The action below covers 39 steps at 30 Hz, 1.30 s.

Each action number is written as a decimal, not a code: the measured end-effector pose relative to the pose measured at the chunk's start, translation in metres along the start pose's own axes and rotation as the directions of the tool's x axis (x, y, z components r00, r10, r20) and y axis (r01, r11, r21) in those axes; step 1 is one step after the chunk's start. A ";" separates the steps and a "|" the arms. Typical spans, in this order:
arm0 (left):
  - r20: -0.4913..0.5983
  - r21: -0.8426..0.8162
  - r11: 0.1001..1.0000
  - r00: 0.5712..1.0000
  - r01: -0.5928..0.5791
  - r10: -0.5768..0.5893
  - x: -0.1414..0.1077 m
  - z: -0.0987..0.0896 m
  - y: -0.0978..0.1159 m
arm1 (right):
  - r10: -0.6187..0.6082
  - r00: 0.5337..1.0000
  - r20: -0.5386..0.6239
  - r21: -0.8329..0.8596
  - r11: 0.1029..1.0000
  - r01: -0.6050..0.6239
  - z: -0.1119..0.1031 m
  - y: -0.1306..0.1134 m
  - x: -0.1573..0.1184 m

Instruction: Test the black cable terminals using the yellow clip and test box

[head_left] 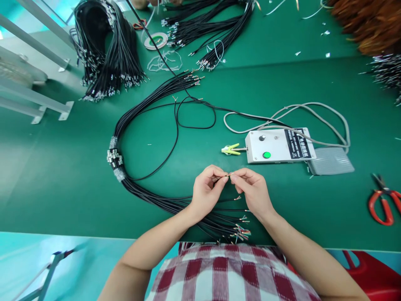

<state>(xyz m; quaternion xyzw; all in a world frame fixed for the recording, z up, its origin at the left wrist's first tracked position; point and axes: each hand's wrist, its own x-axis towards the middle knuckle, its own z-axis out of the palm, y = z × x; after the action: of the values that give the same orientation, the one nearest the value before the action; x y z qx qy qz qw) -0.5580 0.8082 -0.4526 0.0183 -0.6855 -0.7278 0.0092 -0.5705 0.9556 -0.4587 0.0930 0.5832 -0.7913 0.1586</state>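
Observation:
My left hand [206, 190] is closed in a pinch on the end of a thin black cable, at the middle of the bench. Fingertips of my right hand [255, 194] pinch the fine bared wires at that same end, so both hands nearly touch. Under and behind my left wrist lies a curved bundle of black cables [147, 194], its stripped ends fanned out with coloured wires. Clear wrap and metal connectors [114, 157] gather the bundle at its left bend. Just beyond my hands sits a white control box [272, 146] with a green button and a yellow clip [231, 149] on its shaft.
Red-handled pliers [384, 205] lie at the right. A grey pedal [330, 161] and looped grey cord adjoin the box. More black cable bundles [109, 54] stand at the back left, near a white tape roll [156, 41]. Brown cables [372, 25] fill the far right corner.

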 end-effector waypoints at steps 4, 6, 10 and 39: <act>0.005 0.181 0.972 0.988 -0.153 0.154 -0.003 -0.003 -0.004 | 0.022 1.000 0.020 0.035 0.999 -0.022 0.001 -0.001 -0.001; -0.001 0.193 0.966 0.985 -0.170 0.173 -0.003 -0.003 -0.004 | 0.015 1.000 0.026 0.041 0.999 -0.016 0.001 -0.001 -0.001; 0.015 -0.058 0.998 1.000 -0.010 0.011 0.000 -0.001 -0.004 | -0.011 0.999 0.052 0.022 1.000 0.010 0.001 0.001 -0.001; 0.105 -0.082 0.975 0.975 0.207 -0.198 0.000 0.000 0.000 | -0.156 0.976 0.154 -0.292 0.936 0.196 -0.007 -0.010 0.002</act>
<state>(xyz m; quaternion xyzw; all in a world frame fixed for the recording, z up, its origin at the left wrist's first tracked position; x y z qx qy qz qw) -0.5583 0.8086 -0.4527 0.0528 -0.6453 -0.7559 -0.0971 -0.5763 0.9642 -0.4527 -0.0363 0.6931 -0.7069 0.1365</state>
